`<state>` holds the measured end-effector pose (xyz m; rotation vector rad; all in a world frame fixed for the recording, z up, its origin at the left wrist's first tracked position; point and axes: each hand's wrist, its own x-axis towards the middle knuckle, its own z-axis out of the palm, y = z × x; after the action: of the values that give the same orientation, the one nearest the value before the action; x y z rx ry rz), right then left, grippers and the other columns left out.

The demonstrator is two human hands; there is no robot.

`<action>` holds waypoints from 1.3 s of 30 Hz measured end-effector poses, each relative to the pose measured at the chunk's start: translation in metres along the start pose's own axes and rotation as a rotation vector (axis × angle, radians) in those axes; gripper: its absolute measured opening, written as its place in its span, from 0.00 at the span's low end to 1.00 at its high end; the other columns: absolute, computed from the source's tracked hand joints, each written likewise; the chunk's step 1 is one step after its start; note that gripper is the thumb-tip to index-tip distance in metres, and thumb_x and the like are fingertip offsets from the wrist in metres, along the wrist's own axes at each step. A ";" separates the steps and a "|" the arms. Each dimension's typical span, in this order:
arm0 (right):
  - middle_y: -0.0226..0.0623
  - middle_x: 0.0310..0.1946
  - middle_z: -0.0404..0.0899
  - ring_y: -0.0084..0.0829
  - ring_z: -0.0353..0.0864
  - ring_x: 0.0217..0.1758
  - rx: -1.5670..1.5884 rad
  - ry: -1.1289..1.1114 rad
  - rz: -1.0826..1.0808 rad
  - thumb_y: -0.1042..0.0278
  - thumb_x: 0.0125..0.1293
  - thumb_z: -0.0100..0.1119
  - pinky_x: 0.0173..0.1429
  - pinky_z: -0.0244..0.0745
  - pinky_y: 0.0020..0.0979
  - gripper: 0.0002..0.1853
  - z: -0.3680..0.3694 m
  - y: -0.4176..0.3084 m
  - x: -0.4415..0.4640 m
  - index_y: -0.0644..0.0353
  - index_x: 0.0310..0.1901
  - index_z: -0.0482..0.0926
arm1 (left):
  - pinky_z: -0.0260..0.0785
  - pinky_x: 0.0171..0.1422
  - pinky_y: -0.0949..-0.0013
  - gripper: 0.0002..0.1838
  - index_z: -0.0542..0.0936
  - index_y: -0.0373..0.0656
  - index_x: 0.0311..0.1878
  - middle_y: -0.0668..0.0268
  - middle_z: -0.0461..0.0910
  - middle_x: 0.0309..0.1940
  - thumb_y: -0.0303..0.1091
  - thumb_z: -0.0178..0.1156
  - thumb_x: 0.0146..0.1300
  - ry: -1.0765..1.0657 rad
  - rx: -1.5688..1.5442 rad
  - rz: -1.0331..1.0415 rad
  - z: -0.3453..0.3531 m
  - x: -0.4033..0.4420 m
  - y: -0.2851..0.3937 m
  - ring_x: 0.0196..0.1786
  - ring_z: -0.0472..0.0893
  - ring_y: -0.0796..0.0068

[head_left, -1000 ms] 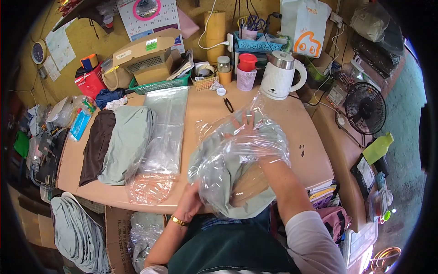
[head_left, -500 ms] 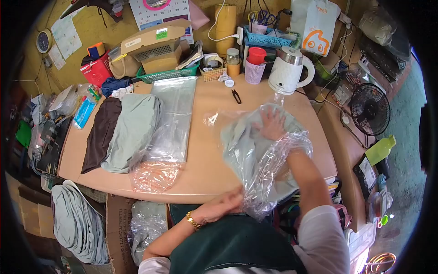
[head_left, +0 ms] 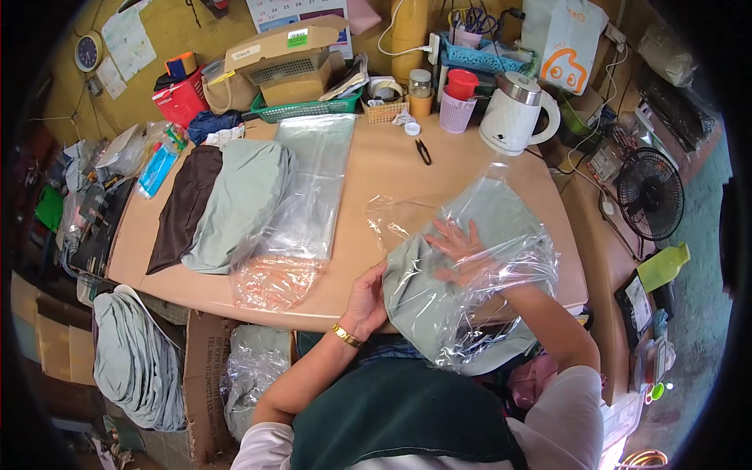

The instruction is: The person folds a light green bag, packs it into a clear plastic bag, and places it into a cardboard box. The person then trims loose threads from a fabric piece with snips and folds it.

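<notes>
On the right half of the table, a folded grey-green cloth (head_left: 419, 301) lies inside a clear plastic bag (head_left: 509, 258). My right hand (head_left: 462, 252) reaches through the bag's mouth and rests flat on the cloth, fingers spread, with plastic over the wrist. My left hand (head_left: 366, 301) is at the left edge of the bagged cloth, its fingers closed on the bag's edge; the thumb is partly hidden. To the left lie another grey-green cloth (head_left: 239, 204), a dark brown cloth (head_left: 184, 207) and a stack of flat clear bags (head_left: 309, 196).
Small black thread snips (head_left: 424, 152) lie near the table's back. A white electric kettle (head_left: 509, 117), a pink cup (head_left: 457, 111) and a green basket (head_left: 305, 108) line the back edge. A fan (head_left: 650, 194) stands right. Folded grey-green cloths (head_left: 135, 360) hang below left.
My left hand has moved up along the bag's left side from its near corner. The right hand has slid toward me over the cloth. The whole view has shifted slightly.
</notes>
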<state>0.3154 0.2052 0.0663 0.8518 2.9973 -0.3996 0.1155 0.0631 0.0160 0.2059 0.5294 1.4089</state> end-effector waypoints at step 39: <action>0.44 0.40 0.81 0.45 0.79 0.49 0.138 0.809 -0.066 0.62 0.64 0.57 0.59 0.60 0.46 0.10 0.028 0.058 0.144 0.58 0.41 0.78 | 0.71 0.41 0.65 0.13 0.81 0.42 0.44 0.61 0.75 0.35 0.20 0.61 0.54 -0.443 1.324 0.809 0.078 -0.019 -0.010 0.38 0.76 0.62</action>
<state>0.2213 0.3208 0.0155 1.1555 3.7734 -0.3181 0.1593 0.0559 0.0835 1.9141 0.9921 1.4704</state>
